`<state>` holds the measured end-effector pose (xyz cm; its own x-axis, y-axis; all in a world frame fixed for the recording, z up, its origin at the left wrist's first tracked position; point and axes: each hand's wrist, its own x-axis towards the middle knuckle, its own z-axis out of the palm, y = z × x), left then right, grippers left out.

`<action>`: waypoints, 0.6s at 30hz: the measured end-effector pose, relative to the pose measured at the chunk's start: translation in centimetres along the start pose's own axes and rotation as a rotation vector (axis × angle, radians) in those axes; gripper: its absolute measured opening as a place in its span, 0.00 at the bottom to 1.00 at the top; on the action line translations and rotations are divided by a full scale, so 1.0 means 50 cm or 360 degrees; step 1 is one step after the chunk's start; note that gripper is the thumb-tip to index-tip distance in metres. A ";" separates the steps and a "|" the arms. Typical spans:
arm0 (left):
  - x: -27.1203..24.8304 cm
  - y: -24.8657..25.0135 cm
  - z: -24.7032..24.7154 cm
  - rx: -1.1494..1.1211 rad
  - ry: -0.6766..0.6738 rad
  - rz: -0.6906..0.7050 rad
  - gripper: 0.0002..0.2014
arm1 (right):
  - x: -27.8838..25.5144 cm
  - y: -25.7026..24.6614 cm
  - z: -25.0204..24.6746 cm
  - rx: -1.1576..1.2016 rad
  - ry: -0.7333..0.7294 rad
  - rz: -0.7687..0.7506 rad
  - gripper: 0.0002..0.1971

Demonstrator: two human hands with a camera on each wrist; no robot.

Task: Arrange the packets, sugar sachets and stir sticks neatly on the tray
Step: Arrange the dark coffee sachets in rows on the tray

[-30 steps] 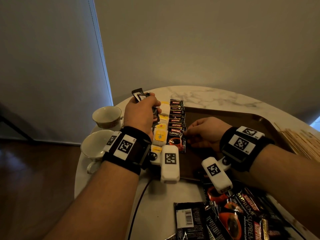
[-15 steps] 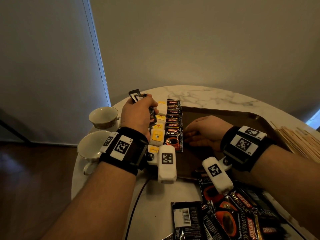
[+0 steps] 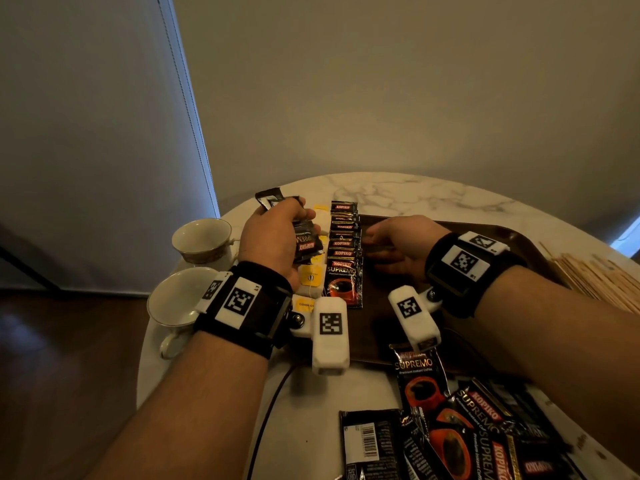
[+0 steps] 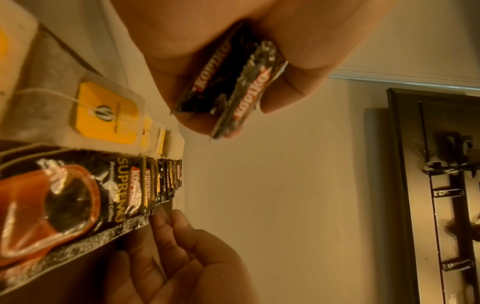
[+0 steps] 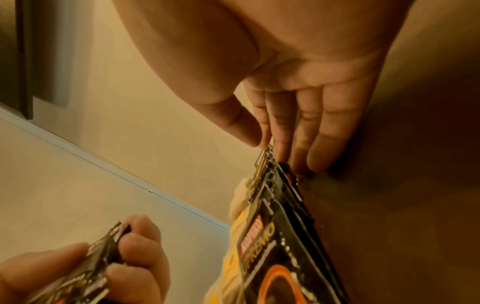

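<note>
Head view shows a dark brown rectangular tray (image 3: 512, 244) on a round white marble table (image 3: 415, 195). Along the tray's left edge lies an overlapping row of black glossy Kopiko coffee packets (image 3: 343, 251) with red and gold lettering; the nearest one shows an orange cup print and the word Supremo. Just left of that row, still at the tray's left edge, runs a row of white tea bags with yellow paper tags (image 3: 310, 276), also overlapping.

The left hand (image 3: 273, 237) hovers over the tea bags with its fingers clenched round a small bunch of black Kopiko packets (image 3: 306, 242); in the left wrist view those packets (image 4: 231, 86) are pinched edge-on between thumb and fingers. The right hand (image 3: 398, 244) lies on the tray just right of the packet row, fingers straight and together, their tips touching the row's right edge; the right wrist view shows the fingertips (image 5: 319, 156) against the packets' edges and nothing gripped.

Nearer than the tray, a loose heap of the same black coffee packets (image 3: 460, 431) lies on the table, some face down with a barcode showing. Right of the tray lies a bundle of pale wooden stir sticks (image 3: 595, 282). Left of the tray stand two white teacups (image 3: 202, 237), one behind the other.
</note>
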<state>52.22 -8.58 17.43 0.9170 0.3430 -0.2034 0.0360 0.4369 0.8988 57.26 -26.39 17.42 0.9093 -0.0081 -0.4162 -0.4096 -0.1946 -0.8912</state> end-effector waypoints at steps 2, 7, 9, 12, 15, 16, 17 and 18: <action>0.003 -0.004 0.002 0.0013 0.0012 -0.0017 0.13 | -0.005 -0.004 -0.007 0.0023 0.0031 -0.0039 0.09; -0.016 -0.006 0.012 0.0039 -0.0119 -0.0105 0.11 | -0.068 -0.021 -0.034 0.0131 -0.0144 -0.0320 0.06; -0.032 -0.004 0.019 -0.0015 -0.0238 -0.0169 0.11 | -0.101 -0.016 -0.041 0.0090 -0.0372 -0.0377 0.08; -0.052 -0.005 0.028 -0.0029 -0.0373 -0.0223 0.12 | -0.126 0.009 -0.044 0.0068 -0.0532 -0.0506 0.10; -0.061 -0.009 0.033 -0.0004 -0.0380 -0.0247 0.13 | -0.126 0.030 -0.044 0.0192 -0.0505 -0.0627 0.11; -0.061 -0.008 0.034 -0.0020 -0.0355 -0.0257 0.12 | -0.124 0.034 -0.045 0.0251 -0.0497 -0.0636 0.11; -0.061 -0.007 0.034 -0.0054 -0.0328 -0.0270 0.11 | -0.121 0.037 -0.046 0.0297 -0.0492 -0.0652 0.10; -0.060 -0.005 0.034 -0.0083 -0.0295 -0.0275 0.09 | -0.119 0.039 -0.048 0.0315 -0.0493 -0.0686 0.11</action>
<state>50.14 -11.11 18.48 0.9564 0.1031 -0.2732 0.1823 0.5199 0.8345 51.23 -29.08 18.59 0.9454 0.3256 -0.0141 -0.0394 0.0713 -0.9967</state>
